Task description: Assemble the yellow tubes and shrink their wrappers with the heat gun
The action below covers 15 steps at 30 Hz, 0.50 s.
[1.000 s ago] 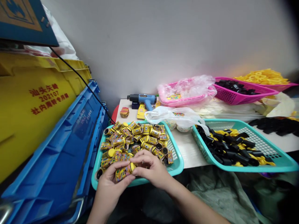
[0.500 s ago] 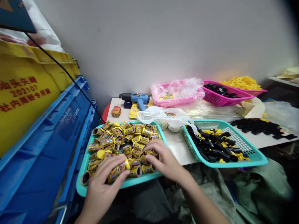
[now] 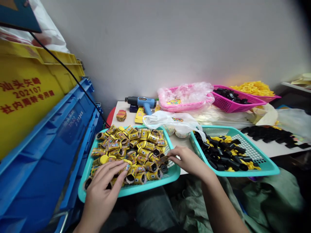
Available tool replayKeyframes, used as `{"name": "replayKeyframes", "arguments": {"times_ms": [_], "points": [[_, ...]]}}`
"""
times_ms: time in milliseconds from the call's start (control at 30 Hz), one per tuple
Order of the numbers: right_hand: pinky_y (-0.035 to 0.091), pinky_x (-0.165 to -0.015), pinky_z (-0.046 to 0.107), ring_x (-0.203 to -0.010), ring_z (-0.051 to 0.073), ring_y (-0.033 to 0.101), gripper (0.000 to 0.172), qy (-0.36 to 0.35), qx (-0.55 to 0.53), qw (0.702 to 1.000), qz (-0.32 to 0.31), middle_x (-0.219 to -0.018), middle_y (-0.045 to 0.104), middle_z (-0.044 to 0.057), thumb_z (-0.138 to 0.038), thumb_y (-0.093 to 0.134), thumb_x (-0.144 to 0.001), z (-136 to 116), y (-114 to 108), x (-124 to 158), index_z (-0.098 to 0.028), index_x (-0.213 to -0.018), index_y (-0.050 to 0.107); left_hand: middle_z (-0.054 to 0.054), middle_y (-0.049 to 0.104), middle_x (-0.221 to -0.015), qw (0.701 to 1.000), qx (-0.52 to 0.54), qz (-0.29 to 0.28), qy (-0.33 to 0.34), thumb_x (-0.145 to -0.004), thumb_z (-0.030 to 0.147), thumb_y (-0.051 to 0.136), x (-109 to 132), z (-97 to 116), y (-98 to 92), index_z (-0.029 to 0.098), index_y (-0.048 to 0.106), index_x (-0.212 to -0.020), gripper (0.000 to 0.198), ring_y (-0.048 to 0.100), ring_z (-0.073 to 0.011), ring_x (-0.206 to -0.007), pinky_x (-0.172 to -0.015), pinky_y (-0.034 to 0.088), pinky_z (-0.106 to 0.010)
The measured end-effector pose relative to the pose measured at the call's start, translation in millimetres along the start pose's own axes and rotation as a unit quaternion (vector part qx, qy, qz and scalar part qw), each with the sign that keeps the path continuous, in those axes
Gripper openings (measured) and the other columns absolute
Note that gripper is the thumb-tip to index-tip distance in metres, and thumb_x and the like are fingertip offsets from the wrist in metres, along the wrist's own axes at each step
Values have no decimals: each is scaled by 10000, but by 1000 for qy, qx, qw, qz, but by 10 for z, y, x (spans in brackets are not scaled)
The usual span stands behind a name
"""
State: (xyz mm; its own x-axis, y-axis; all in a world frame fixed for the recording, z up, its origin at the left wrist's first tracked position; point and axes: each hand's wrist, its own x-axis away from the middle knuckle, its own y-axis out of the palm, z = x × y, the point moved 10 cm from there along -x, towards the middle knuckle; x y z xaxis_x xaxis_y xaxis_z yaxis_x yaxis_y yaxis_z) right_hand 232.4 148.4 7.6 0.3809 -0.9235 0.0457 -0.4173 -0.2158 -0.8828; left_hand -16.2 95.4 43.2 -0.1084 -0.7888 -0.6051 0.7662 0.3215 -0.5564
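A turquoise basket (image 3: 159, 185) is full of small cylinders (image 3: 143, 152) with yellow printed wraps, several with yellow caps. My left hand (image 3: 105, 181) is over its front left part, fingers curved round a yellow-capped cylinder (image 3: 127, 165) held between thumb and fingertips. At the basket's right side, the fingertips of my right hand (image 3: 188, 160) are pinched together on a thin brownish piece (image 3: 164, 159), whose kind I cannot make out. Just below it, a black round end (image 3: 164, 168) of one cylinder shows.
A second turquoise basket (image 3: 272, 171) holds black and yellow parts. Behind stand a blue heat gun (image 3: 145, 103), a white plastic bag (image 3: 167, 119) and pink baskets (image 3: 252, 105). Black pieces (image 3: 269, 134) lie at right. Blue crates (image 3: 36, 155) and a yellow crate (image 3: 21, 74) are stacked at left.
My right hand has moved right from above the cylinders to the basket's right side, its fingers now pinched. The cylinder at my left hand has shifted slightly and turned.
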Motion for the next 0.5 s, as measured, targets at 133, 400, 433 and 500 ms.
{"name": "replayKeyframes", "arguments": {"times_ms": [133,400,433,500], "points": [[422,-725,261,-832,185,639,348,41,27,999,-17,-921,703,25,-150,529,-872,-47,-96,-22,-277,-1176,641,-2,745,-970,998,54,-32,12,-835,218,630,-92,215,132,268,712,-956,154,678,-163,-920,-916,488,-277],[413,-735,259,-805,155,577,101,-92,-2,996,-13,-838,633,26,-131,528,-841,-717,-336,-57,-181,-853,615,-26,744,-1041,973,177,-77,-128,-785,298,675,-212,166,347,277,711,-1041,260,684,-201,-979,-896,530,-316],[417,-754,261,-820,152,568,99,-141,-30,989,-23,-841,624,24,-124,530,-834,-897,-321,-65,-179,-852,611,-35,748,-1003,959,212,-91,-163,-764,309,687,-224,150,406,261,700,-1071,311,695,-205,-935,-859,548,-319],[426,-778,268,-833,147,558,67,-196,-110,974,-16,-850,612,20,-146,549,-836,-1145,-301,-108,-176,-869,598,-35,746,-858,931,278,-77,-222,-727,310,703,-244,99,444,219,686,-1079,365,704,-189,-795,-757,573,-298]]}}
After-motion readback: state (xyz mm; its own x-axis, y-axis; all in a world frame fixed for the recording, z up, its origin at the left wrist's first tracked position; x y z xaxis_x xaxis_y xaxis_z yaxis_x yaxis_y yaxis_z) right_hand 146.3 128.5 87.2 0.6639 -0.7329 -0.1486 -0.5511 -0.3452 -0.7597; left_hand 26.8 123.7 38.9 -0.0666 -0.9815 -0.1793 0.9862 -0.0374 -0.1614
